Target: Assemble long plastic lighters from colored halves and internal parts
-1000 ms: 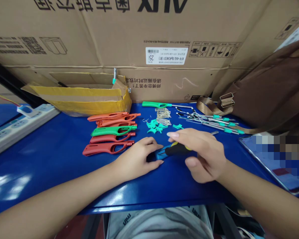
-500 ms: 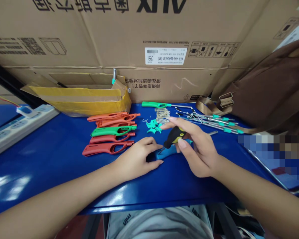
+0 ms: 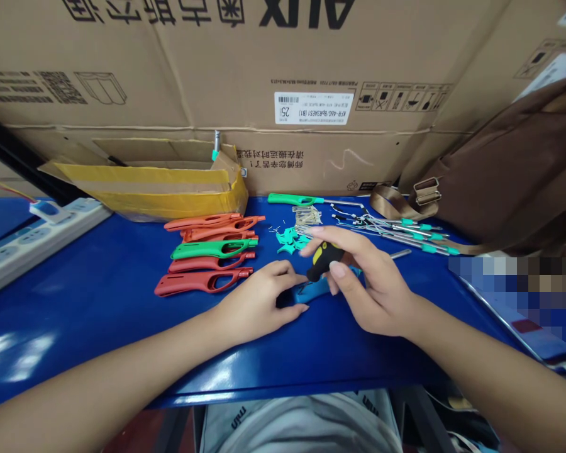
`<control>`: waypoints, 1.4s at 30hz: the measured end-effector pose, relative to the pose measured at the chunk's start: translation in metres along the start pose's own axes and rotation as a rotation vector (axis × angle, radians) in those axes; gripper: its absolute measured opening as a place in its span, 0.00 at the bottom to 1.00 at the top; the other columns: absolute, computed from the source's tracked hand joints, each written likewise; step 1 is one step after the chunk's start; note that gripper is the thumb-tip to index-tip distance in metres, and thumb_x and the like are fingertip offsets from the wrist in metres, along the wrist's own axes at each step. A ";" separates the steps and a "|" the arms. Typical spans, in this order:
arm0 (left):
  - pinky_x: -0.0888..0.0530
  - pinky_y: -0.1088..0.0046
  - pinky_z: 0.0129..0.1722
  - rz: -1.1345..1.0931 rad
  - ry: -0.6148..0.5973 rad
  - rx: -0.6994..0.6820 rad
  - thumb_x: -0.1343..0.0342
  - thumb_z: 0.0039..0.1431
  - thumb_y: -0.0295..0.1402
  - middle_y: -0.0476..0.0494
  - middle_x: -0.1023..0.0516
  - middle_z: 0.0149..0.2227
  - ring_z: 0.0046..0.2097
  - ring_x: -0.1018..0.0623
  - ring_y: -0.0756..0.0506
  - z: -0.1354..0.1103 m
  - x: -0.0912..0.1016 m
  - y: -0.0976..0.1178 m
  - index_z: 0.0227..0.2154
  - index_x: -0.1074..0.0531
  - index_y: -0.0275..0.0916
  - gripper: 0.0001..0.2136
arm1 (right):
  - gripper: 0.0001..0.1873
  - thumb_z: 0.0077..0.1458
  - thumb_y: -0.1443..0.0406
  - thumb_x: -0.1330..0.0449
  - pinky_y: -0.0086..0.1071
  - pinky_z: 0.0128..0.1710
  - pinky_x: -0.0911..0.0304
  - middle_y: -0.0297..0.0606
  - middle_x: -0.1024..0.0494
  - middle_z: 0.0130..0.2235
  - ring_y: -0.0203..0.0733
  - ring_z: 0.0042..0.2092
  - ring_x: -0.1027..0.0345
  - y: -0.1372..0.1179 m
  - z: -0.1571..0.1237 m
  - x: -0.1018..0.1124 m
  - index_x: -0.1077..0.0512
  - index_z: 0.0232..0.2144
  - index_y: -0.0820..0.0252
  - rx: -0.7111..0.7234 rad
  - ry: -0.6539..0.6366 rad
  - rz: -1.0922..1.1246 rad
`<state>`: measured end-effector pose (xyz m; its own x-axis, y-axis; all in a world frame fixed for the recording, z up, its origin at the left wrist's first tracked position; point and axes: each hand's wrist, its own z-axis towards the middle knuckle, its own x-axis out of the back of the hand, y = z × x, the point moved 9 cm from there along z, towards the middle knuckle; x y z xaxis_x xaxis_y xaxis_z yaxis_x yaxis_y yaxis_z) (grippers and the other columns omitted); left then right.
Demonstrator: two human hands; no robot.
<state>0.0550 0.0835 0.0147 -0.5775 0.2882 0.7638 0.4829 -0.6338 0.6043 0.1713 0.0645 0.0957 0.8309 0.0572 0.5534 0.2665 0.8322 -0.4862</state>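
A blue handle (image 3: 312, 291) is lying on the desk (image 3: 245, 371) between the two hands, nearer the body than a pile of teal pieces (image 3: 287, 240). Its left end is being pinched by the left hand (image 3: 261, 299), thumb on the near side, index finger on the far side. A black-and-yellow screwdriver (image 3: 327, 259) is being grasped by the fingers of the right hand (image 3: 377, 296), and its shaft is slanting down to the handle, close beside the left fingertips. Whether the tip is seating in a screw cannot be told.

Judged from this pose, good work is being favoured by a more upright shaft, with pressure being applied straight along it. A firm pinch is being called for, since the handle is likely to be twisted by the turning. The left fingertips are best being held clear of the blade.

The handle is looking narrow, smooth and mid-blue, almost being lost against the blue desk. Its right part is being covered by the right hand. A metal rod (image 3: 400, 254) is showing beyond; any join is being hidden.
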 end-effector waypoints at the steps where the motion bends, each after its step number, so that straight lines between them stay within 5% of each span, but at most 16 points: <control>1: 0.23 0.64 0.50 0.000 -0.002 0.004 0.36 0.61 0.33 0.42 0.27 0.43 0.45 0.23 0.43 0.000 0.000 0.000 0.50 0.24 0.38 0.14 | 0.24 0.67 0.70 0.48 0.35 0.43 0.24 0.43 0.22 0.53 0.41 0.47 0.23 -0.002 0.000 0.000 0.37 0.63 0.55 0.026 0.004 -0.017; 6: 0.23 0.63 0.50 -0.003 0.004 0.010 0.36 0.61 0.33 0.42 0.27 0.43 0.45 0.23 0.43 -0.001 -0.001 -0.002 0.46 0.23 0.38 0.12 | 0.20 0.63 0.66 0.38 0.32 0.41 0.25 0.38 0.18 0.45 0.41 0.43 0.21 -0.012 0.000 0.004 0.31 0.57 0.53 0.129 0.087 -0.214; 11: 0.23 0.64 0.49 0.003 0.001 0.008 0.35 0.61 0.32 0.43 0.27 0.41 0.44 0.24 0.44 0.000 -0.001 -0.001 0.47 0.23 0.38 0.12 | 0.26 0.66 0.70 0.47 0.37 0.49 0.24 0.43 0.22 0.57 0.44 0.54 0.24 -0.009 -0.001 0.000 0.38 0.65 0.55 0.063 0.053 -0.090; 19: 0.23 0.64 0.50 -0.004 0.006 0.014 0.36 0.61 0.33 0.43 0.27 0.41 0.44 0.23 0.44 -0.001 -0.001 -0.002 0.44 0.22 0.38 0.10 | 0.25 0.61 0.65 0.34 0.33 0.43 0.23 0.37 0.17 0.46 0.43 0.44 0.20 -0.011 -0.001 0.007 0.32 0.59 0.51 0.143 0.159 -0.181; 25: 0.24 0.61 0.53 -0.011 -0.007 0.017 0.36 0.61 0.33 0.41 0.26 0.44 0.47 0.23 0.42 -0.001 -0.001 -0.001 0.50 0.24 0.39 0.14 | 0.25 0.67 0.70 0.48 0.38 0.46 0.24 0.44 0.20 0.52 0.43 0.47 0.22 -0.005 -0.002 0.002 0.38 0.64 0.57 0.050 0.063 -0.036; 32: 0.23 0.64 0.50 0.003 0.004 0.010 0.36 0.61 0.33 0.43 0.27 0.40 0.44 0.24 0.44 -0.001 0.000 0.000 0.44 0.22 0.38 0.10 | 0.21 0.61 0.67 0.36 0.32 0.39 0.25 0.38 0.18 0.43 0.40 0.39 0.23 -0.012 0.000 0.007 0.31 0.55 0.53 0.147 0.133 -0.153; 38: 0.23 0.63 0.51 0.019 0.004 0.008 0.36 0.61 0.34 0.43 0.26 0.42 0.45 0.23 0.43 -0.001 0.000 0.000 0.49 0.23 0.38 0.14 | 0.23 0.69 0.68 0.51 0.39 0.45 0.24 0.44 0.21 0.52 0.43 0.48 0.22 0.001 -0.003 0.001 0.39 0.64 0.56 0.039 0.056 0.017; 42: 0.23 0.63 0.50 0.007 0.006 0.000 0.36 0.62 0.33 0.43 0.26 0.41 0.45 0.23 0.43 -0.001 0.000 0.000 0.50 0.23 0.39 0.14 | 0.20 0.65 0.67 0.42 0.35 0.41 0.24 0.40 0.18 0.46 0.41 0.41 0.21 -0.010 -0.001 0.004 0.33 0.59 0.54 0.137 0.099 -0.041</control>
<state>0.0548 0.0829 0.0145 -0.5783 0.2793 0.7665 0.4867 -0.6360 0.5989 0.1722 0.0558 0.1023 0.8667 -0.0271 0.4980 0.2375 0.9004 -0.3644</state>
